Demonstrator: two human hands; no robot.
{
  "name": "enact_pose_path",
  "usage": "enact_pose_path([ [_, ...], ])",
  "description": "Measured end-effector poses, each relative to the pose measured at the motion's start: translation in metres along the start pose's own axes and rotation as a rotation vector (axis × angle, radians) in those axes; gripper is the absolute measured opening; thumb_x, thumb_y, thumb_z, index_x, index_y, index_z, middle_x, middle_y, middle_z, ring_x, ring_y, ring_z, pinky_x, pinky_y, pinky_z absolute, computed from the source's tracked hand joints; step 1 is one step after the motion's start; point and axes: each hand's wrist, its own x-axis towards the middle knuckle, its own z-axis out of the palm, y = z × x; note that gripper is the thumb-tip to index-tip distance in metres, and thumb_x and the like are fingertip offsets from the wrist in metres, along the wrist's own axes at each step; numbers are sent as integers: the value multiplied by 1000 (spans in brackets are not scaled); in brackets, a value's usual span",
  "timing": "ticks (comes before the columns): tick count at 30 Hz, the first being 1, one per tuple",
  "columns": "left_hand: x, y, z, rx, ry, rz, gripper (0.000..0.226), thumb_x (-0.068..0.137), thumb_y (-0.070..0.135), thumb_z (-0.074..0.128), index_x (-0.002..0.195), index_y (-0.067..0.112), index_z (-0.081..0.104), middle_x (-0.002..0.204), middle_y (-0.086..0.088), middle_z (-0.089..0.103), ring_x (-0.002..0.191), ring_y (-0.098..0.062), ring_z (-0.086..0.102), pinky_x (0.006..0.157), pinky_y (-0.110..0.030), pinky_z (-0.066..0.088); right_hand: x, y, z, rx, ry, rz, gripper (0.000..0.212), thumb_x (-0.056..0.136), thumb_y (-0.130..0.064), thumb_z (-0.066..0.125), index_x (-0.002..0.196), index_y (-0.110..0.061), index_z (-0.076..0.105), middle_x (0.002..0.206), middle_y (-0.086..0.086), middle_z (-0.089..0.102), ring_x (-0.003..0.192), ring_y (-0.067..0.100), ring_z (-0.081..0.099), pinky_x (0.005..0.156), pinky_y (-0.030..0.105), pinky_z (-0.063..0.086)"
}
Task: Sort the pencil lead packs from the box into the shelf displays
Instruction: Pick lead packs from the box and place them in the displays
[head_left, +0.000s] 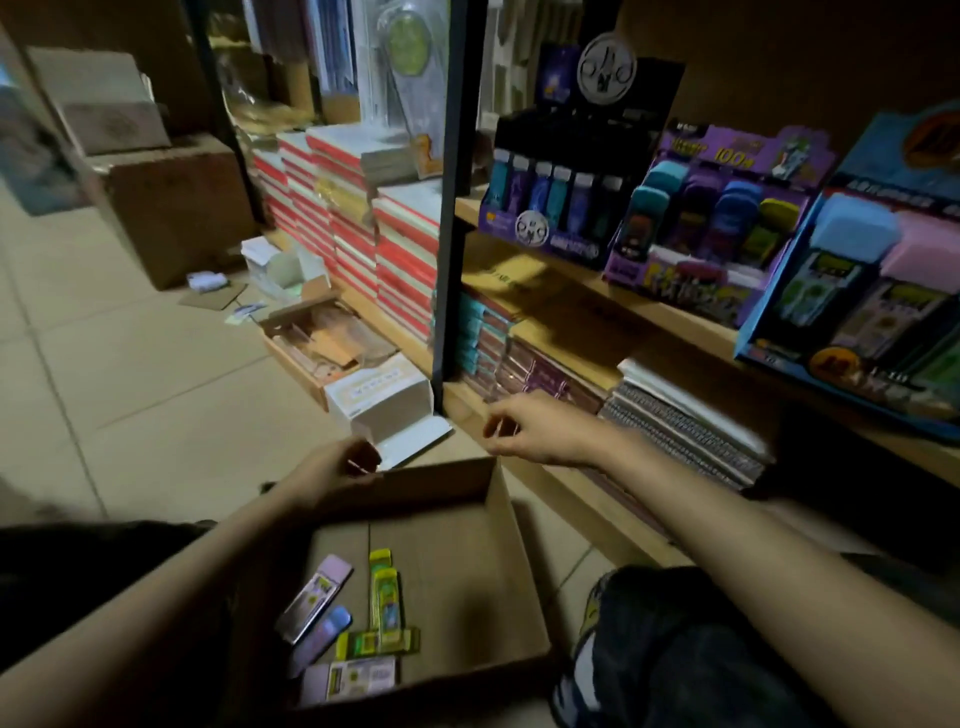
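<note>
A shallow cardboard box (501, 525) sits on the floor in front of me. On its bottom lie several pencil lead packs: a purple one (314, 597), a yellow one (387, 597), a flat yellow-green one (376, 642) and a pale one (353, 675). My left hand (335, 467) is curled over the box's far left corner. My right hand (524, 431) hovers past the far right corner, next to the lower shelf, fingers loosely bent and nothing in them. On the upper shelf stand a black display (566, 176), a purple display (717, 223) and a blue display (872, 291).
Spiral notebooks (685, 415) and stacked packs (493, 338) fill the lower shelf. A black shelf post (449, 208) rises beside red-and-white book stacks (363, 218). A white box (384, 400), a tray of scraps (322, 338) and brown cartons (171, 202) stand on the tiled floor. My knee (701, 649) is at the right.
</note>
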Motion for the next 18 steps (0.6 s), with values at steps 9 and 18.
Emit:
enact_pose_path([
  [9, -43, -146, 106, -115, -49, -392, 45, 78, 14, 76, 116, -1, 56, 114, -20, 57, 107, -33, 56, 86, -31, 43, 45, 35, 199, 248, -355, 268, 24, 88, -23, 62, 109, -10, 63, 105, 8, 65, 99, 21, 60, 79, 30, 48],
  [18, -37, -200, 139, -68, -13, -565, 83, 69, 14, 81, 137, 5, 35, 134, -16, 39, 123, -30, 42, 100, -37, 37, 98, 5, 317, 640, -249, 649, 35, 85, -15, 68, 116, -2, 58, 110, 12, 62, 95, 21, 58, 73, 26, 43],
])
